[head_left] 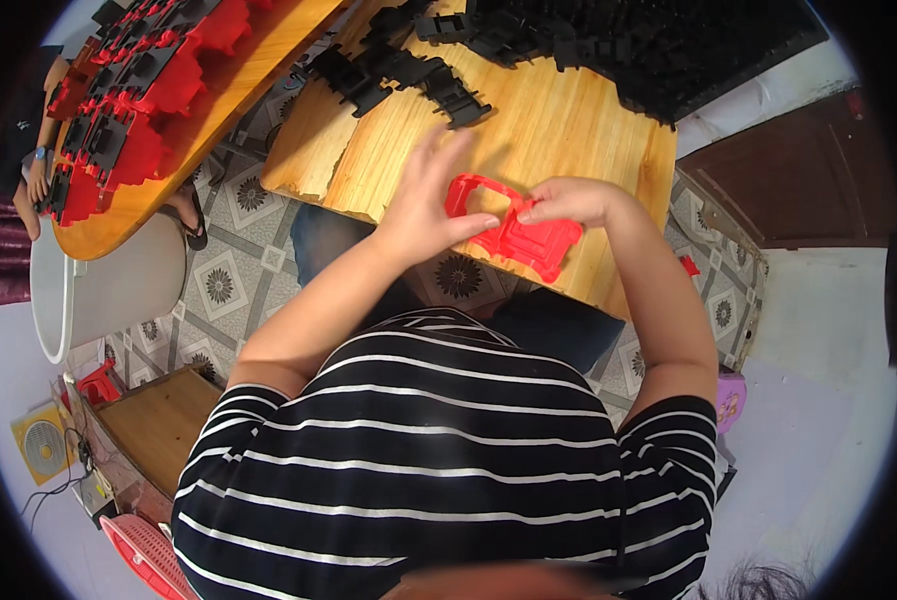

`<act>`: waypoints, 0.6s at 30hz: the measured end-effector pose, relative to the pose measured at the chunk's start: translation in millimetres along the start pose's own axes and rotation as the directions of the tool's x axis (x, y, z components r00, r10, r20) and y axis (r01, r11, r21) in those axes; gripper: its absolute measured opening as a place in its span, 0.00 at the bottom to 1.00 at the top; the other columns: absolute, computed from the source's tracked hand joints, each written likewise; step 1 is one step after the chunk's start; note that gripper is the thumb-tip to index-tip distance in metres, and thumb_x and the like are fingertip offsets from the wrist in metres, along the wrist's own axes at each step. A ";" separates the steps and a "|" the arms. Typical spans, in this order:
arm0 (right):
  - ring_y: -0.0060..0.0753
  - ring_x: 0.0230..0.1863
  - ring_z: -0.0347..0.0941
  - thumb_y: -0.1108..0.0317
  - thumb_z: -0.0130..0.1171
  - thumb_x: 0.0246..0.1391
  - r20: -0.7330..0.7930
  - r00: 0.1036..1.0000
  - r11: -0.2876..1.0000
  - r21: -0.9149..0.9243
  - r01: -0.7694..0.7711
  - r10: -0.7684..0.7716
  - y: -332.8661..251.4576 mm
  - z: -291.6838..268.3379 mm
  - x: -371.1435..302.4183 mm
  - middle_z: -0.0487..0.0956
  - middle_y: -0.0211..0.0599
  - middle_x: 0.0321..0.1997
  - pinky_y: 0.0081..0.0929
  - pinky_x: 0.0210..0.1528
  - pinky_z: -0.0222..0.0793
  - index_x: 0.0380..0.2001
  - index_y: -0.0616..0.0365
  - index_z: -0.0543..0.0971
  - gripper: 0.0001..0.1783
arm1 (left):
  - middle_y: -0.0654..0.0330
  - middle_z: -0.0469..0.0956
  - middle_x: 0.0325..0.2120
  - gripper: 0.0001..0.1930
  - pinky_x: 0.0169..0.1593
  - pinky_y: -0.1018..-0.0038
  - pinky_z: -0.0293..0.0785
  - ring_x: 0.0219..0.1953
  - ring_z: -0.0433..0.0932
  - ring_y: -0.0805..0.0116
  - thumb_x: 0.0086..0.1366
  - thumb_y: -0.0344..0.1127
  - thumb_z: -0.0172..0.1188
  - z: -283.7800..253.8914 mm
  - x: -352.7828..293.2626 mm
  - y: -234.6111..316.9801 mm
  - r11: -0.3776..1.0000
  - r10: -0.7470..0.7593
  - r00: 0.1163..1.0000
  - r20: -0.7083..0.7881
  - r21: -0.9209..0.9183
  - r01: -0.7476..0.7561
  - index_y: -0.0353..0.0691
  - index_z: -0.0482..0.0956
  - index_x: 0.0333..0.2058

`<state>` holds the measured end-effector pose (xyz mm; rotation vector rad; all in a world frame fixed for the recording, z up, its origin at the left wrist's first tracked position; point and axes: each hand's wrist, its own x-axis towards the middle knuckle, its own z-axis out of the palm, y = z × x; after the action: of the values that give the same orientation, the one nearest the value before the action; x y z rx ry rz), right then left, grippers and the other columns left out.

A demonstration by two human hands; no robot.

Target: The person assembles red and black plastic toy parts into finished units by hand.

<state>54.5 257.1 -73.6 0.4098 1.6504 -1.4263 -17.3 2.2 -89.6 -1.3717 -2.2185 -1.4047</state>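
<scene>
A red plastic part (pixel 542 240), with an open loop at one end and a solid panel at the other, is held just above the near edge of the wooden table (pixel 559 120). My right hand (pixel 574 201) pinches it from the right, thumb on top. To its left, my left hand (pixel 421 200) has its fingers stretched apart and slightly blurred. The left thumb lies against the loop end of the part. Beyond my left hand, loose black plastic parts (pixel 454 97) lie on the tabletop.
A large heap of black parts (pixel 659 55) covers the far right of the table. At the left, a second wooden table (pixel 184 150) carries rows of red and black pieces. Another person's hand (pixel 37 185) rests beside it, above a whitish tub (pixel 119 285). A red scrap (pixel 689 265) lies on the floor.
</scene>
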 end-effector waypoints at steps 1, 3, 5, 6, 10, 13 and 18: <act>0.19 0.38 0.77 0.60 0.63 0.59 0.003 1.000 1.000 -0.013 -0.002 0.002 -9.6 -6.4 2.2 0.82 0.32 0.39 0.20 0.41 0.72 0.45 0.63 0.78 0.18 | 0.41 0.65 0.58 0.45 0.57 0.59 0.72 0.57 0.70 0.44 0.46 0.43 0.78 6.5 1.2 -6.8 0.990 -0.109 0.978 0.177 -0.070 0.123 0.37 0.65 0.61; 0.22 0.45 0.76 0.60 0.64 0.58 -0.002 1.000 0.967 -0.254 0.022 -0.024 -25.3 -27.8 1.5 0.81 0.35 0.45 0.22 0.49 0.71 0.51 0.63 0.76 0.22 | 0.43 0.68 0.54 0.38 0.58 0.61 0.71 0.56 0.71 0.45 0.50 0.39 0.74 20.3 8.6 -10.4 0.973 -0.103 0.983 0.151 -0.189 0.131 0.36 0.67 0.59; 0.25 0.55 0.72 0.60 0.65 0.57 -0.072 0.993 0.930 -0.364 0.059 -0.091 -42.1 -49.4 -13.4 0.77 0.41 0.55 0.24 0.57 0.66 0.58 0.62 0.72 0.29 | 0.43 0.71 0.52 0.30 0.57 0.62 0.71 0.55 0.71 0.45 0.55 0.34 0.68 27.7 14.0 -8.3 0.964 -0.189 0.978 0.086 -0.172 0.201 0.35 0.70 0.56; 0.28 0.59 0.69 0.59 0.66 0.56 -0.148 0.966 0.908 -0.396 0.137 -0.210 -57.3 -54.3 -24.1 0.74 0.45 0.59 0.25 0.60 0.65 0.61 0.61 0.69 0.33 | 0.43 0.71 0.50 0.24 0.57 0.61 0.70 0.53 0.72 0.45 0.58 0.31 0.63 30.2 17.4 -7.5 0.938 -0.254 0.961 0.104 -0.215 0.272 0.35 0.72 0.53; 0.38 0.68 0.63 0.54 0.69 0.50 -0.542 0.703 0.858 -0.474 0.197 -0.461 -117.6 -29.5 14.3 0.67 0.52 0.66 0.31 0.65 0.62 0.65 0.59 0.65 0.42 | 0.43 0.72 0.49 0.22 0.58 0.62 0.69 0.52 0.72 0.48 0.59 0.33 0.61 34.3 27.4 -5.7 0.892 -0.325 0.931 0.163 -0.275 0.360 0.36 0.73 0.53; 0.46 0.64 0.68 0.50 0.71 0.44 -0.529 0.603 0.626 -0.778 -0.063 -0.597 -143.0 -7.1 70.5 0.72 0.55 0.62 0.34 0.62 0.66 0.65 0.60 0.63 0.49 | 0.44 0.72 0.48 0.23 0.57 0.64 0.69 0.52 0.72 0.51 0.60 0.35 0.62 41.3 26.6 -12.0 0.752 -0.432 0.850 0.301 -0.400 0.524 0.35 0.72 0.53; 0.51 0.52 0.77 0.60 0.70 0.37 -0.490 0.794 0.446 -0.838 -0.315 -0.360 -147.6 -16.7 76.4 0.79 0.50 0.52 0.38 0.53 0.73 0.53 0.63 0.72 0.37 | 0.53 0.76 0.42 0.19 0.50 0.72 0.73 0.45 0.76 0.66 0.65 0.34 0.60 36.2 19.2 -33.7 0.539 -0.459 0.779 0.427 -0.564 0.626 0.35 0.73 0.53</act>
<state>-102.3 208.3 -43.0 0.1970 2.6951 -0.1560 -43.1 37.9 -119.1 -1.0239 -2.5305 -2.6435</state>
